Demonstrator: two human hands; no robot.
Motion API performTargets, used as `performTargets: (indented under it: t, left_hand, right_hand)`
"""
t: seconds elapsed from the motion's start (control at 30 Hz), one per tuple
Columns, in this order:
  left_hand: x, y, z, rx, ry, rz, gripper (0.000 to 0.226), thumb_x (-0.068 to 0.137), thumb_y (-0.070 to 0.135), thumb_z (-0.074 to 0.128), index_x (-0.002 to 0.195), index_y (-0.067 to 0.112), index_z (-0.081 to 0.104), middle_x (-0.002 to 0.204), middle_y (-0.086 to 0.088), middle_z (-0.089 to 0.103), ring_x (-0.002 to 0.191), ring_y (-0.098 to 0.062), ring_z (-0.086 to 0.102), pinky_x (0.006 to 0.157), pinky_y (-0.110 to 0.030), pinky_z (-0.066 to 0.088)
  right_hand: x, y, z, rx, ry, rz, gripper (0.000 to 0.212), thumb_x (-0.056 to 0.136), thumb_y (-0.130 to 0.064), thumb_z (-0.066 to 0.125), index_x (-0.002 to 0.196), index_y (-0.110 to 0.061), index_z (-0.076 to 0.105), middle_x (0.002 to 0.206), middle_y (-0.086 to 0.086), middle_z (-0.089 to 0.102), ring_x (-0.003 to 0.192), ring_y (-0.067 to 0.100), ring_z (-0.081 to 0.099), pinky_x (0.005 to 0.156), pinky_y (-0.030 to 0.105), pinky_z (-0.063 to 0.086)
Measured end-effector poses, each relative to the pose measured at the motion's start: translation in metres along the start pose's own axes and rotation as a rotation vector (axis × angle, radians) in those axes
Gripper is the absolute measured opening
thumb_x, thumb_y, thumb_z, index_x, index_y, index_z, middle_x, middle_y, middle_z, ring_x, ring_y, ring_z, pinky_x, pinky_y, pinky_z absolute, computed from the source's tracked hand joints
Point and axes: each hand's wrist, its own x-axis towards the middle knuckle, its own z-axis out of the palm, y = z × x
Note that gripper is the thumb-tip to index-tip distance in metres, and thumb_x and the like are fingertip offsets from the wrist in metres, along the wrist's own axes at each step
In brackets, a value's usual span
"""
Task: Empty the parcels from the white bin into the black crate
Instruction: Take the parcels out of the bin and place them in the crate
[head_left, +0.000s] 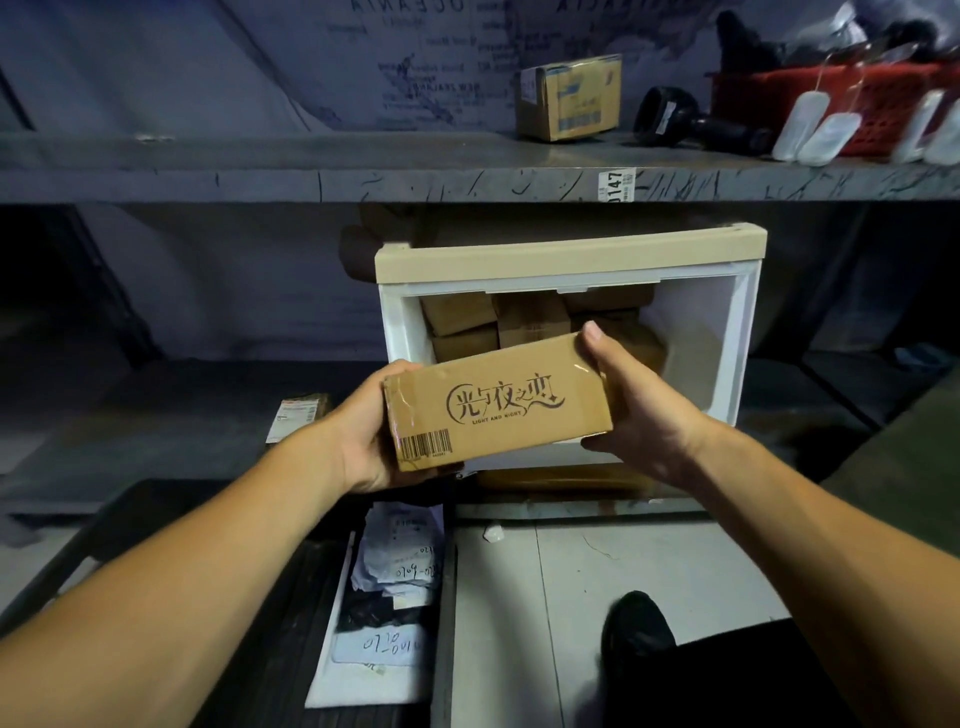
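While both hands clamp it by its short ends, a flat brown cardboard parcel printed with a barcode and "Light and Night" (497, 402) hangs in open air in front of the white plastic bin with a beige rim (566, 249). Left hand (363, 441) wraps the barcode end; right hand (631, 402) grips the far end, thumb over the top edge. More brown parcels (498, 319) lie inside the bin. Below left sits the black crate (270, 613), holding white mailers (387, 597), its near edge out of view.
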Motion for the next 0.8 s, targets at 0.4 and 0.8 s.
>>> performTargets:
  t: [0.4, 0.8]
  left_hand:
    - [-0.006, -0.006, 0.005, 0.104, -0.14, 0.063, 0.087, 0.061, 0.093, 0.05, 0.126, 0.036, 0.059, 0.136, -0.011, 0.062, 0.125, -0.048, 0.055, 0.104, -0.08, 0.026]
    - [-0.01, -0.004, -0.003, 0.168, -0.113, 0.006, 0.084, 0.055, 0.093, 0.051, 0.117, 0.037, 0.061, 0.13, -0.012, 0.065, 0.113, -0.05, 0.061, 0.094, -0.069, 0.047]
  right_hand:
    - [-0.006, -0.004, -0.014, 0.157, 0.17, 0.294, 0.079, 0.073, -0.092, 0.048, 0.117, -0.029, 0.066, 0.127, 0.019, 0.06, 0.116, 0.042, 0.057, 0.093, 0.059, 0.052]
    - [-0.015, -0.003, -0.01, 0.114, 0.087, 0.398, 0.085, 0.072, -0.093, 0.044, 0.125, -0.029, 0.059, 0.128, 0.025, 0.059, 0.116, 0.044, 0.059, 0.083, 0.057, 0.056]
